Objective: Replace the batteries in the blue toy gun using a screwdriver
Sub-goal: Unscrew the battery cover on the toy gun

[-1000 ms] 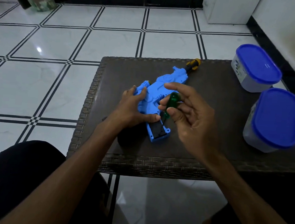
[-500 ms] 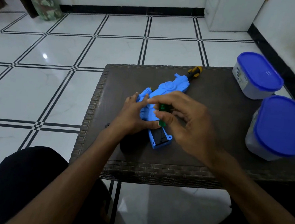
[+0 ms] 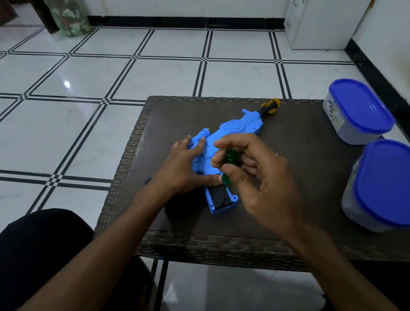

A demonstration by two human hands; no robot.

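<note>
The blue toy gun lies flat on the dark woven table, its yellow-and-black muzzle pointing to the far right. Its grip end faces me and shows a dark battery compartment. My left hand presses on the gun's body with fingers spread and the thumb against the grip. My right hand pinches a green-handled screwdriver upright, tip down at the top of the compartment. The shaft is mostly hidden by my fingers.
Two grey containers with blue lids stand at the table's right side, one at the far corner and one nearer. A small dark piece lies by my left wrist. White tiled floor surrounds the table; my knees are below its near edge.
My right hand's fingers shift around the green handle between the frames, as in turning it, while the tip stays at the grip. My left hand keeps pressing on the gun.
</note>
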